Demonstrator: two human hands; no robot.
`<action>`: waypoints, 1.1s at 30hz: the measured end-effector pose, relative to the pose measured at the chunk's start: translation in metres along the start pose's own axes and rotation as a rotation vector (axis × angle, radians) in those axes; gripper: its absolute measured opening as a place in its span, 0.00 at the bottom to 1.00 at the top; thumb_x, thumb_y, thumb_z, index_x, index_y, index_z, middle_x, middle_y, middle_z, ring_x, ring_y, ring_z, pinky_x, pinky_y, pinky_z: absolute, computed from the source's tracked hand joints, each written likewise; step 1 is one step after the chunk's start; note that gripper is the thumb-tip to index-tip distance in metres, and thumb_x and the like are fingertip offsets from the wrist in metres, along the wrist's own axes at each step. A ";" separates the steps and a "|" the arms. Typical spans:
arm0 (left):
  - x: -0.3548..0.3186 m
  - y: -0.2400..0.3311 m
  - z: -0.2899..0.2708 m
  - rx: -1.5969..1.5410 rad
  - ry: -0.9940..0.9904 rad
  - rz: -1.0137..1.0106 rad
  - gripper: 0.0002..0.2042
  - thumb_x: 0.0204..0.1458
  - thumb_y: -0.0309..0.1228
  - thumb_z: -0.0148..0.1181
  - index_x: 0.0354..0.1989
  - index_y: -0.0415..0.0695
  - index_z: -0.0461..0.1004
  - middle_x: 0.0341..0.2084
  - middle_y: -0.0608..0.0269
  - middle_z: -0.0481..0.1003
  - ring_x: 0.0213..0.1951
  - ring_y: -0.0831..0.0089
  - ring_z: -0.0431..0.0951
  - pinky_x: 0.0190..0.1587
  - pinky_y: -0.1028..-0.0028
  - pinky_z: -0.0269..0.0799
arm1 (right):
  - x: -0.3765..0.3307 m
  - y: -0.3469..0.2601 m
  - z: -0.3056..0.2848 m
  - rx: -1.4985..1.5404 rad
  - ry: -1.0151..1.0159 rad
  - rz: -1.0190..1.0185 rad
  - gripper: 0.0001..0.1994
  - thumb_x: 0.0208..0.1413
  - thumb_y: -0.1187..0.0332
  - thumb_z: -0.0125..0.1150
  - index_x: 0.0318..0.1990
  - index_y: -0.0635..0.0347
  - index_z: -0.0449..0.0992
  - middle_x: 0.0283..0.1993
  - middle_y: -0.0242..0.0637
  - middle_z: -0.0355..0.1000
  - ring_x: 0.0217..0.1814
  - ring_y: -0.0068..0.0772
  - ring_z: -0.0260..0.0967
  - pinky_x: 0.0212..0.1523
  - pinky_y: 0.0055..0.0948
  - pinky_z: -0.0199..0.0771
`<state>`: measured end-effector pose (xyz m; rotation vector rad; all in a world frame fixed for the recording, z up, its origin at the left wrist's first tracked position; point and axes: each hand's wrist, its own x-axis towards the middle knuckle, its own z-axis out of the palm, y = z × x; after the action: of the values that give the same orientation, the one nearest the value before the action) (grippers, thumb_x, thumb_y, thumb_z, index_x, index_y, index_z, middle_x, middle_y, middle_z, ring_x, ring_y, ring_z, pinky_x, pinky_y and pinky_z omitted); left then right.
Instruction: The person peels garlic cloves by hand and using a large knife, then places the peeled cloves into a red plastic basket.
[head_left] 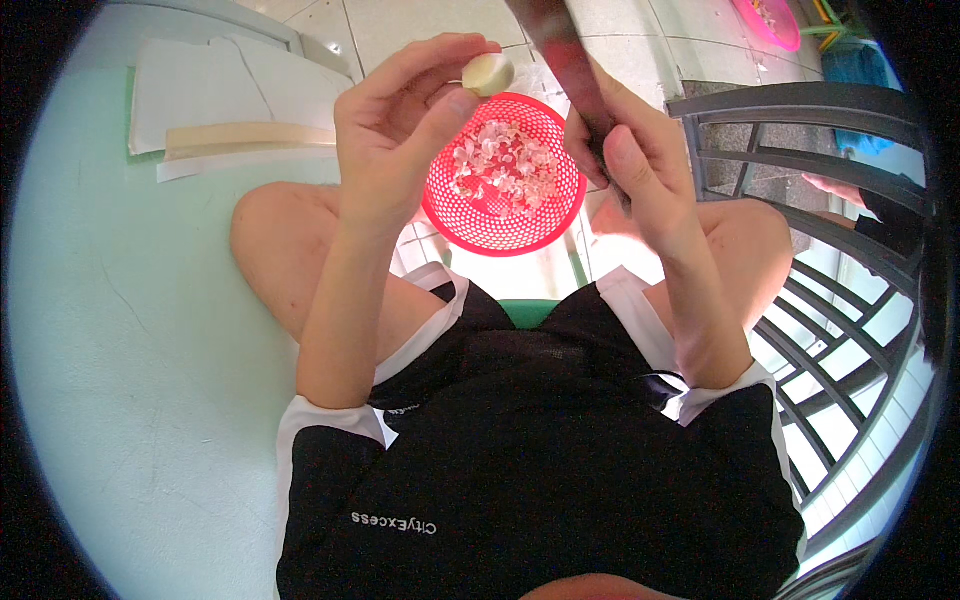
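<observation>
Garlic clove [488, 73] (pale, peeled) pinched in left hand [400, 130] fingertips above red mesh basket [520, 225] of peelings; knife [565, 55] gripped in right hand [630, 150], blade up beside clove. Basket on tiled floor [420, 25] between knees.

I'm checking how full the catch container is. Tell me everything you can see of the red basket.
The red basket is round, plastic-looking, with a mesh of small holes and a solid rim. It sits upright on the tiled floor between the person's knees, below both hands. A layer of thin whitish peels covers its bottom; it is far from full. Neither hand touches it.
</observation>
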<state>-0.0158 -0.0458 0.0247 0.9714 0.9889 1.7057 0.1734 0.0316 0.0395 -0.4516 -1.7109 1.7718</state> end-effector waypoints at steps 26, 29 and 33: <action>-0.003 -0.007 -0.003 0.013 0.016 -0.016 0.23 0.52 0.32 0.61 0.55 0.37 0.63 0.47 0.50 0.72 0.47 0.67 0.75 0.48 0.73 0.74 | 0.004 -0.001 -0.004 -0.509 -0.105 -0.181 0.35 0.54 0.45 0.53 0.59 0.68 0.65 0.41 0.50 0.75 0.40 0.36 0.76 0.42 0.26 0.70; -0.001 -0.008 -0.002 0.250 0.003 0.047 0.22 0.51 0.31 0.61 0.54 0.37 0.64 0.47 0.51 0.72 0.47 0.67 0.75 0.48 0.73 0.74 | 0.003 -0.002 -0.006 -0.525 -0.115 -0.184 0.35 0.54 0.46 0.54 0.58 0.69 0.65 0.42 0.51 0.74 0.42 0.37 0.76 0.43 0.26 0.69; 0.000 -0.008 -0.002 0.013 -0.013 0.070 0.22 0.48 0.25 0.63 0.52 0.37 0.66 0.46 0.52 0.73 0.47 0.69 0.75 0.48 0.75 0.74 | 0.002 -0.006 -0.001 -0.508 -0.135 -0.132 0.34 0.54 0.46 0.53 0.58 0.69 0.65 0.45 0.51 0.74 0.45 0.40 0.75 0.45 0.27 0.69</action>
<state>-0.0149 -0.0442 0.0169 1.0348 0.9694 1.7500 0.1740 0.0337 0.0454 -0.4246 -2.2376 1.2889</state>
